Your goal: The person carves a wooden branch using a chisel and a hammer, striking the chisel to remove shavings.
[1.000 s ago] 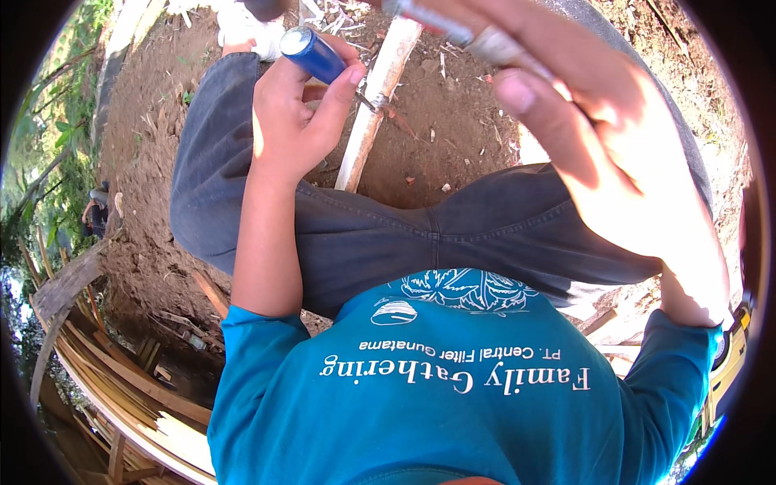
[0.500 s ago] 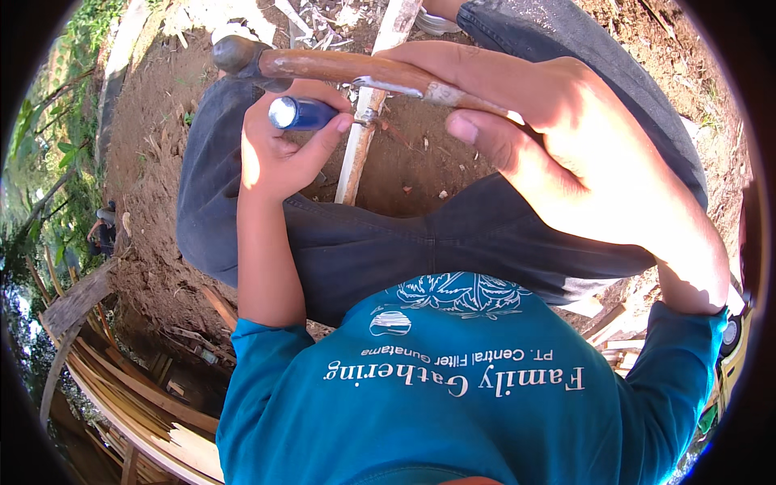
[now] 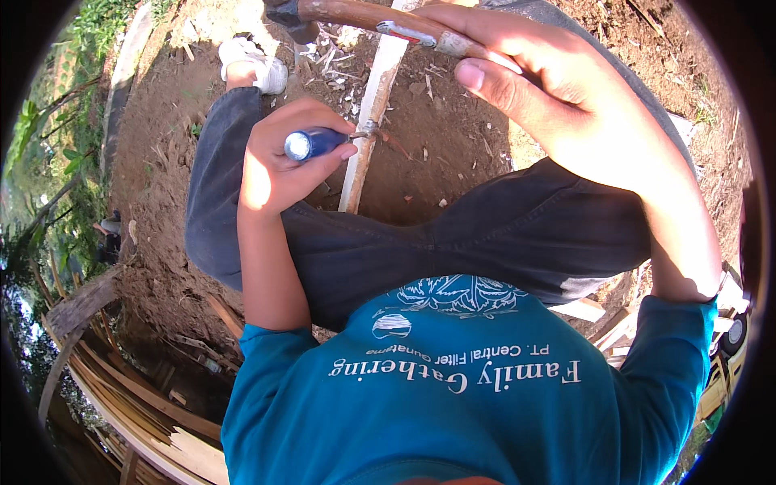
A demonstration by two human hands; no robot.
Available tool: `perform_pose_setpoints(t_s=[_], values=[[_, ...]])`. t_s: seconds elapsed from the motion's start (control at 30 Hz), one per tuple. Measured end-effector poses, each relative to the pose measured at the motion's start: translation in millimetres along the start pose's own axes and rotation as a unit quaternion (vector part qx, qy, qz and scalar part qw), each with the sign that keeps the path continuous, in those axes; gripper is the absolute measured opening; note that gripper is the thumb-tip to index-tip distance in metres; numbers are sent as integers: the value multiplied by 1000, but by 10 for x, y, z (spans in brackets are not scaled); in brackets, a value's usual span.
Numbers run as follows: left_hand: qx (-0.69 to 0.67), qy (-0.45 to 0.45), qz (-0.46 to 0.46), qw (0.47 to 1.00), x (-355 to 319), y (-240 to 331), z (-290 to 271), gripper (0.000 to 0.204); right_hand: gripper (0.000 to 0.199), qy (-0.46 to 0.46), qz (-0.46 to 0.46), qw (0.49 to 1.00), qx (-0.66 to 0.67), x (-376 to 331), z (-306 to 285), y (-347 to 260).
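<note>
My left hand (image 3: pixel 279 153) is closed around the blue handle of a chisel (image 3: pixel 311 144), its pale butt end facing up. The chisel's thin metal end reaches a narrow strip of wood (image 3: pixel 376 93), which runs from between my legs to the far side. Where they meet, the strip has a dark notch or mark; I cannot tell which. My right hand (image 3: pixel 558 89) grips the wooden handle of a hammer (image 3: pixel 356 13). The hammer's dark metal head is beyond the chisel, partly cut off by the upper edge, and apart from it.
Bare brown soil (image 3: pixel 153 186) surrounds my bent legs (image 3: pixel 485 210). Pale wood chips (image 3: pixel 327 69) lie scattered beyond the chisel, near a white shoe (image 3: pixel 271 74). Long boards (image 3: pixel 153 404) are stacked at the near left, and wood offcuts (image 3: pixel 618 331) lie at the near right. Another person (image 3: pixel 109 234) is far left.
The hammer and my right hand have moved farther up the picture, with the hammer head now away from the chisel's butt. My left hand keeps the chisel at the wood strip.
</note>
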State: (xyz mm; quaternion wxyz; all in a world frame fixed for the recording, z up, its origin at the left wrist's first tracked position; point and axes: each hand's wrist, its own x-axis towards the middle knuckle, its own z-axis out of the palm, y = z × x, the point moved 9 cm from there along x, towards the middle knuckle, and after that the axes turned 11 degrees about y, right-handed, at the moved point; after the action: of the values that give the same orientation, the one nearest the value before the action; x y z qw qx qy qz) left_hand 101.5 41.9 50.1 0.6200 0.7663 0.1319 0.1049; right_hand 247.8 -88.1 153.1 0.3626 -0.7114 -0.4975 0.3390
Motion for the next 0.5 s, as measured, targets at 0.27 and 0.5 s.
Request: perform_pose_setpoints(t_s=[0.27,0.5], values=[[-136,134,-91,977,-103,-441,-173,18,36,19,5,995,100,23,-133,4],[-52,451,-81,887,-131,-441,-1177,19,28,56,95,991,79,28,-342,270]])
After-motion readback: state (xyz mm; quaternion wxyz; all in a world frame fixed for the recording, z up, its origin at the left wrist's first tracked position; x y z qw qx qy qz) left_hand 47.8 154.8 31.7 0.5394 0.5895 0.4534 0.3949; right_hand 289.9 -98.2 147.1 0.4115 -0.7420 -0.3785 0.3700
